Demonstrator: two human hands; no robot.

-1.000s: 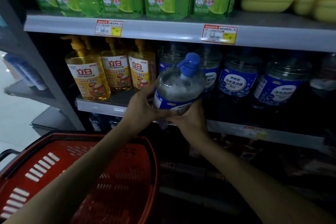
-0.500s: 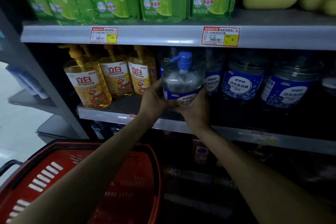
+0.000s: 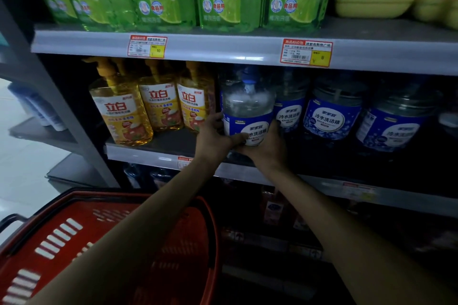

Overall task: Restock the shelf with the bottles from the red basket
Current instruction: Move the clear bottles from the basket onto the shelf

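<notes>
Clear plastic, blue-labelled and topped with a blue pump, the round detergent bottle [image 3: 247, 111] stands upright on the grey metal middle shelf [image 3: 158, 153], between yellow pump bottles [image 3: 158, 104] and matching blue-labelled bottles [image 3: 332, 111]. The left hand [image 3: 213, 138] and right hand [image 3: 269, 146] grip its base, fingers curled round it. The red plastic basket [image 3: 104, 242] sits below at the left.

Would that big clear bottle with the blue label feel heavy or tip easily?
Probably heavy: the clear bottle looks nearly full, and the left hand and right hand both grip its lower part. Likely hard to tip, since its body is wide and squat. Its smooth plastic may be slightly slippery.
</notes>
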